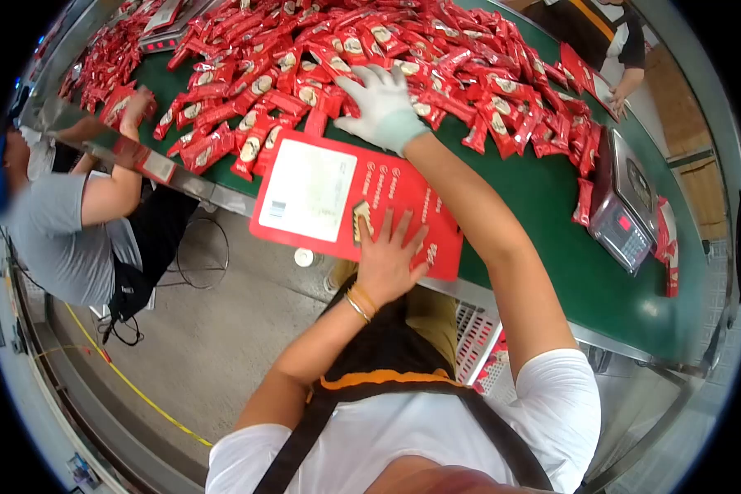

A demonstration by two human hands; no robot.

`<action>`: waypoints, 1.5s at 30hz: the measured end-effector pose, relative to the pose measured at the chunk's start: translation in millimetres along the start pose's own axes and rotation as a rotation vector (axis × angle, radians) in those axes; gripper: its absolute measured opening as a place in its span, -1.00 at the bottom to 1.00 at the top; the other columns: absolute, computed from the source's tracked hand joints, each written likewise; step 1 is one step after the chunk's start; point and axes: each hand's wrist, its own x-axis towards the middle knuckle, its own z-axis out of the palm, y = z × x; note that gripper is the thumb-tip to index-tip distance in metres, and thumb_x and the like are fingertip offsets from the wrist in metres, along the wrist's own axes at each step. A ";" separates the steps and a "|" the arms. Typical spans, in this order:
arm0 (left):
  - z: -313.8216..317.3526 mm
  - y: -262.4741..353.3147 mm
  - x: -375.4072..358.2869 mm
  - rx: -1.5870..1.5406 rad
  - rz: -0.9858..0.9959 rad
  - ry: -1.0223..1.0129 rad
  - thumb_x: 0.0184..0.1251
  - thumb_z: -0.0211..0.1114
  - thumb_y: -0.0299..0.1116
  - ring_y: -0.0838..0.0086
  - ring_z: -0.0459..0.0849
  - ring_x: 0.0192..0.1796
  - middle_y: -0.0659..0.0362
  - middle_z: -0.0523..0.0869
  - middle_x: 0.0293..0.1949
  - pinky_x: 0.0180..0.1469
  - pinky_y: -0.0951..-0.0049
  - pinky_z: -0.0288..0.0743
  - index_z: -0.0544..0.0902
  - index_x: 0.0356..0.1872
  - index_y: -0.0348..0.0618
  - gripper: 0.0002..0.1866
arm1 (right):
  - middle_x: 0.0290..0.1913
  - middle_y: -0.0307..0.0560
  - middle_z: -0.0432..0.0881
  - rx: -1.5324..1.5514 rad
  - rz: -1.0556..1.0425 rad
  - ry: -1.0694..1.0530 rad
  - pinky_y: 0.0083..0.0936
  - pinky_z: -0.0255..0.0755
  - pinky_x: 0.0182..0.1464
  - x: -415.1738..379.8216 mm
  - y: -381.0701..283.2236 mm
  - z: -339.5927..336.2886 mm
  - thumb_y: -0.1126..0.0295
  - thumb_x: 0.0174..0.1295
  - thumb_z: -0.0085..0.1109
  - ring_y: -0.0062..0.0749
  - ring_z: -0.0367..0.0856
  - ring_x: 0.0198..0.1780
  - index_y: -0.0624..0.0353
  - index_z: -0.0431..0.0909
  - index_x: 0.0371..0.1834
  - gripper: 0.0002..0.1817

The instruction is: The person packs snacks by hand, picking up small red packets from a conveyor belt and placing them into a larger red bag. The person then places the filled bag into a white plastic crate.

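Observation:
My left hand (387, 259), bare and with a bracelet at the wrist, lies with fingers spread on a flat red printed bag (311, 185). This bag has a white panel with a barcode and overhangs the near edge of the green table. Beyond the bag, my right hand (381, 107) wears a white glove. Its fingers are spread over the near side of a large heap of small red wrapped packets (502, 107), with nothing visibly gripped. Several packets lie right beside the gloved fingers and along the bag's far edge.
A digital scale (622, 202) stands on the green table (543, 222) at right, with packets around it. Another scale (173, 25) is at the far left. One person (82, 222) works at left, another (609, 33) at upper right. A crate (475, 337) is below the table.

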 end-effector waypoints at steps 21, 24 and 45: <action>-6.2 1.1 10.0 -0.017 -0.049 -0.154 0.06 0.33 0.10 -0.01 0.14 0.53 0.08 0.33 0.45 0.32 -0.58 -0.13 0.53 0.30 0.13 -0.29 | 0.42 -0.07 0.43 -0.291 0.181 -0.662 0.48 -0.28 0.44 142.5 100.7 53.2 -0.42 0.10 -0.05 -0.02 0.25 0.49 -0.21 0.34 0.46 -0.12; -5.6 2.4 9.1 0.002 -0.043 -0.126 0.05 0.33 0.09 0.02 0.12 0.54 0.09 0.32 0.46 0.37 -0.52 -0.18 0.51 0.33 0.15 -0.27 | 0.43 -0.10 0.40 -0.350 0.231 -0.740 0.57 -0.15 0.37 112.6 112.2 34.3 -0.31 0.12 -0.01 -0.10 0.28 0.47 -0.25 0.39 0.42 -0.21; 9.2 -1.5 -4.0 0.077 0.050 0.084 0.19 0.24 0.11 0.02 0.16 0.52 0.06 0.33 0.45 0.36 -0.52 -0.14 0.50 0.34 0.13 -0.33 | 0.52 -0.12 0.23 -0.164 0.704 -0.728 0.29 -0.06 0.45 -175.3 159.1 -108.3 -0.47 0.10 -0.02 -0.03 0.14 0.52 -0.16 0.24 0.51 -0.03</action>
